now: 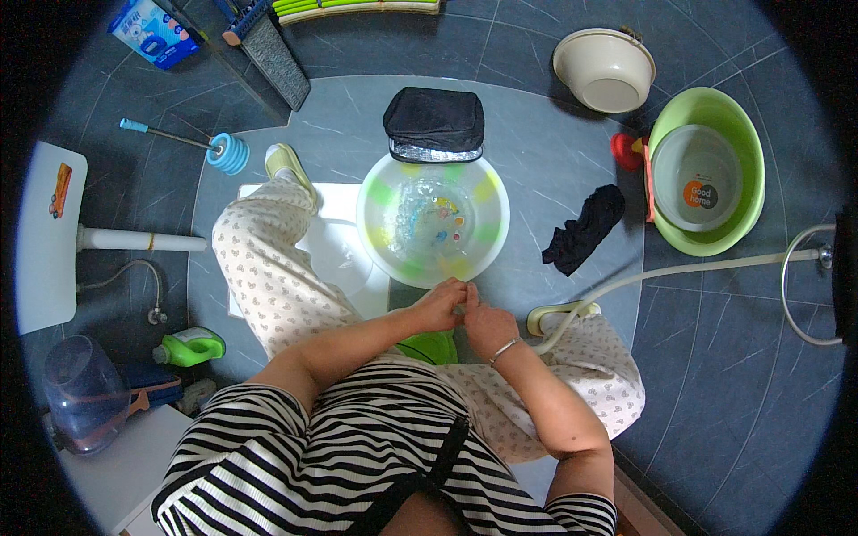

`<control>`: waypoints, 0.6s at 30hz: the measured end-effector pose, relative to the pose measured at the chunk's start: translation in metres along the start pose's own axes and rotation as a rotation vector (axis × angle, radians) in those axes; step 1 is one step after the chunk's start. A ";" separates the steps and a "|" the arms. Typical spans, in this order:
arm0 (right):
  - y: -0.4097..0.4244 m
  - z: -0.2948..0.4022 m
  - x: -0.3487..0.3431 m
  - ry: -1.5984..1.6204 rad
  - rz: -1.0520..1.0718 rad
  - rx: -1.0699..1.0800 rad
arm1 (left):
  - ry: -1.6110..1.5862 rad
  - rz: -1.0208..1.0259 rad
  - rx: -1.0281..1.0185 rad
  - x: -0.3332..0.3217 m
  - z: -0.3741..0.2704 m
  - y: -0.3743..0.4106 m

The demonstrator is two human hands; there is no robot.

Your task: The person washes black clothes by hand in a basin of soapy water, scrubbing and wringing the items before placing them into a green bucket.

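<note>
My left hand (439, 306) and my right hand (491, 327) meet at the fingertips, just off the near rim of a translucent plastic basin (497, 231). My right index finger points forward against the left fingers. Whether anything small is pinched between them cannot be told. The basin has green and yellow patches, and clear water seems to lie in it. Against its far rim rests a black insulated bag (434, 120) with a silver lining at its edge. Partly hidden below my hands is a bright green container (432, 347). A black cloth (584, 228) lies crumpled on the floor to the right.
A pale hose (643, 275) runs from the right wall behind my right forearm. Farther right stand a green tub (752, 174) with a clear basin inside, a red plunger (626, 151) and a cream basin (603, 60). Leftward are a blue-headed brush (228, 154) and a green bottle (194, 346).
</note>
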State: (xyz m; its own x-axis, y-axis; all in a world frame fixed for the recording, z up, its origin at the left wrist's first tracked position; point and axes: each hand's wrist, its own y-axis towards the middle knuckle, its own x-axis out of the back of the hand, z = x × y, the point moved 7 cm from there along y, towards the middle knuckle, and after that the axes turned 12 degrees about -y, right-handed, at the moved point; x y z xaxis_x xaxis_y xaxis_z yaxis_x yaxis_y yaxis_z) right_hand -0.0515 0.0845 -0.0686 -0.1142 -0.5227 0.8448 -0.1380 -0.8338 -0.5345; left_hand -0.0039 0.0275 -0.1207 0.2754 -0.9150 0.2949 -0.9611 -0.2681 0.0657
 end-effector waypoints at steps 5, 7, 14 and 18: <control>0.000 0.001 0.004 0.025 0.028 -0.010 | 0.009 -0.010 -0.032 0.004 -0.005 -0.002; 0.000 0.000 0.006 0.020 0.000 -0.033 | -0.012 -0.076 -0.005 0.012 -0.014 0.001; 0.006 -0.011 0.018 0.320 -0.201 -0.026 | 0.008 -0.150 -0.071 0.032 -0.024 0.005; 0.005 -0.011 0.026 0.386 -0.124 -0.051 | 0.016 -0.222 -0.049 0.036 -0.026 0.004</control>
State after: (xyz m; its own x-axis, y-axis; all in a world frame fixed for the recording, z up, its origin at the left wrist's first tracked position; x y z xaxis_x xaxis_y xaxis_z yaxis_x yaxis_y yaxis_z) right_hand -0.0665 0.0687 -0.0497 -0.4532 -0.3053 0.8375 -0.2215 -0.8715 -0.4375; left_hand 0.0014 0.0012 -0.0852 0.4804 -0.8301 0.2831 -0.8768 -0.4471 0.1771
